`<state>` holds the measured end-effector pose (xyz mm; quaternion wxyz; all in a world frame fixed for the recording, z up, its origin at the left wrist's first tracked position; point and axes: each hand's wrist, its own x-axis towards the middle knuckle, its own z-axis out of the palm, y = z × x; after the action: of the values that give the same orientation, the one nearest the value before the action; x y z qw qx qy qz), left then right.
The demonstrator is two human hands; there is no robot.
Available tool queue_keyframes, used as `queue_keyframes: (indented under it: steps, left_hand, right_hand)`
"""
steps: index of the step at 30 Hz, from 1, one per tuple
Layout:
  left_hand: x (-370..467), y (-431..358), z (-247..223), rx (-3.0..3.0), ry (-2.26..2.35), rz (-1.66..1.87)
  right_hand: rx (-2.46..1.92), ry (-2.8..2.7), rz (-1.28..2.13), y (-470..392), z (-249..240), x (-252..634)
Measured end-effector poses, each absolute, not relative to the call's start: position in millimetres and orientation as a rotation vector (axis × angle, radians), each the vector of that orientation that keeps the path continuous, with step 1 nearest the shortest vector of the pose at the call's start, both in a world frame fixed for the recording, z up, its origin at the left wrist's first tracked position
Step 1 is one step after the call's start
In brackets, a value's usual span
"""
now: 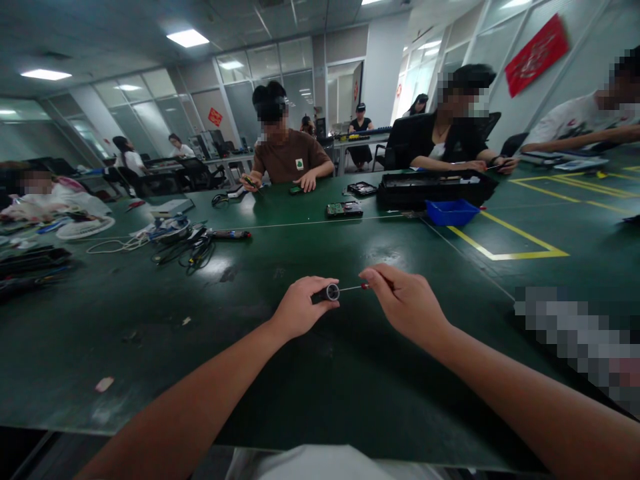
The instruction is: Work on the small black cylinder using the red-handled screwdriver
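Observation:
My left hand is closed round a short black cylinder. The cylinder's ringed grey end faces me, and its body is partly covered by my fingers. My right hand is closed round a thin screwdriver with a red part at the fingers; its handle is hidden in my palm. The metal shaft points left, its end at the side of the cylinder. Whether the tip sits inside it I cannot tell. Both hands are just above the green table.
Cables and a pen-shaped tool lie at left. Ahead are a circuit board, a blue bin and a long black casing. Across the table a person in a brown shirt handles a tool; other people sit at right.

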<state>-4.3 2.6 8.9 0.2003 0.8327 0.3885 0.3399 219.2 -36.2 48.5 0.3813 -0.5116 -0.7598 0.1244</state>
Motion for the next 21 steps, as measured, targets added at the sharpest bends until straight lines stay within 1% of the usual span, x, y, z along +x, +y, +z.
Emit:
queue_keyframes:
  steps: [9, 14, 21]
  left_hand:
    - [-6.7, 6.1, 6.3, 2.288, 1.125, 0.984]
    - [-5.2, 4.4, 7.9, 2.298, 1.130, 0.961]
    - [-4.9, 2.6, 9.4, 2.256, 1.155, 0.951]
  right_hand:
    - [-1.206, -1.991, 0.340, -39.1, 48.4, 217.3]
    - [-1.309, -1.937, 0.383, -36.8, 49.0, 219.1]
    - [-1.213, -1.845, 0.355, -37.9, 46.4, 215.4]
